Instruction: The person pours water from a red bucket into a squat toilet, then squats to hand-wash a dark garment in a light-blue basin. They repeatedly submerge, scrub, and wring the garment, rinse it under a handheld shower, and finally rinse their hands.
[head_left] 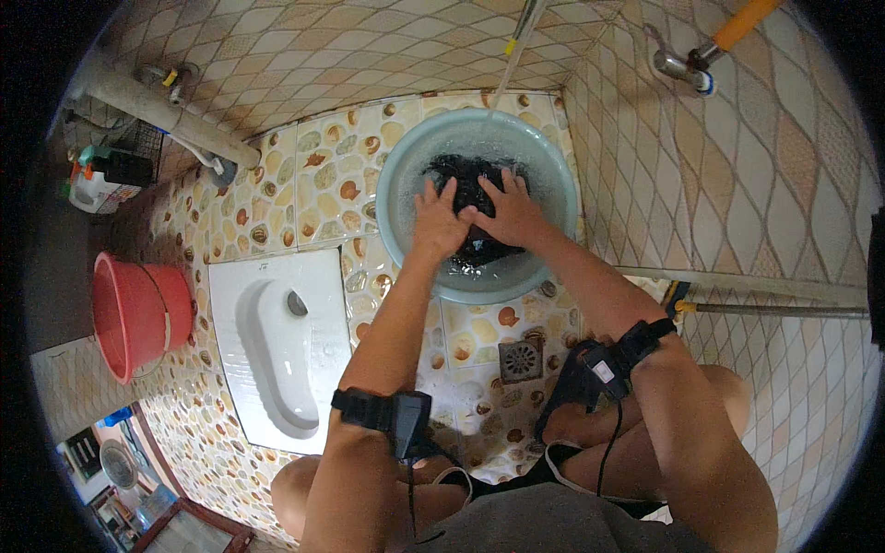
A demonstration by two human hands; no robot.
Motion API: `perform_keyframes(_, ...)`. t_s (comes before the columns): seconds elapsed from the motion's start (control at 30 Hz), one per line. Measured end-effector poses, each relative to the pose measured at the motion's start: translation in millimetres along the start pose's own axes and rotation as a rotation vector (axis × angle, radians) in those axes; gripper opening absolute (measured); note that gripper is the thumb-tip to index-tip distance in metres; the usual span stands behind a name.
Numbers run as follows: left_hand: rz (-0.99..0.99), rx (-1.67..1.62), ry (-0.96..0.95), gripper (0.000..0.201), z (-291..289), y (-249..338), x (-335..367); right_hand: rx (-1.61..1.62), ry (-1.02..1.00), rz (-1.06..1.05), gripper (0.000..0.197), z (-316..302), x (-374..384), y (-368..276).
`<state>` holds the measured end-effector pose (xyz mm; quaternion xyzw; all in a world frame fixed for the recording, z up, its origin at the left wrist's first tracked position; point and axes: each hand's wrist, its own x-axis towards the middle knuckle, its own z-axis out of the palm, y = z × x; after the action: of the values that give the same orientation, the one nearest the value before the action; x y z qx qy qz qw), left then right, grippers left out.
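A round pale-blue basin (385, 230) holds water and a wet black cloth (472, 168), partly sunk. My left hand (441, 221) rests on the cloth's left side with its fingers spread. Beside it my right hand (513, 216) presses on the right side, fingers apart too, and the two thumbs meet near the middle. Neither hand is wrapped round the cloth. From above, a thin stream of water (499, 90) runs into the basin at its far rim, where the surface is bubbly. What kind of cloth it is I cannot tell.
Left of the basin a white squat toilet (277, 359) is set into the pebble-patterned floor. Farther left stands a red bucket (138, 309). A floor drain (521, 361) lies near my feet. At the upper right, a tap (680, 66) juts from the tiled wall.
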<state>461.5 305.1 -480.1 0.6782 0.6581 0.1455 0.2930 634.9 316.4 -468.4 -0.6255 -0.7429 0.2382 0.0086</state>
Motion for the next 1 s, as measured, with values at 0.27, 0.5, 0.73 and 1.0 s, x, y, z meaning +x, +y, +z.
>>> perform_keyframes(0.27, 0.028, 0.103, -0.294, 0.071, 32, -22, -8, -0.139, 0.063, -0.023, 0.068, 34, 17, 6)
perform_keyframes(0.5, -0.686, -1.674, -0.292, 0.067, 16, -34, -2, 0.750, 0.204, -0.004, 0.045, -12, 13, -32)
perform_keyframes(0.73, 0.089, -1.882, -0.354, 0.045, 14, -43, 2, 0.582, 0.270, -0.174, 0.041, -14, -46, -113)
perform_keyframes(1.0, -0.395, -1.234, 0.245, 0.030, -40, -14, -12, 0.528, 0.384, 0.302, 0.043, -39, 1, -47)
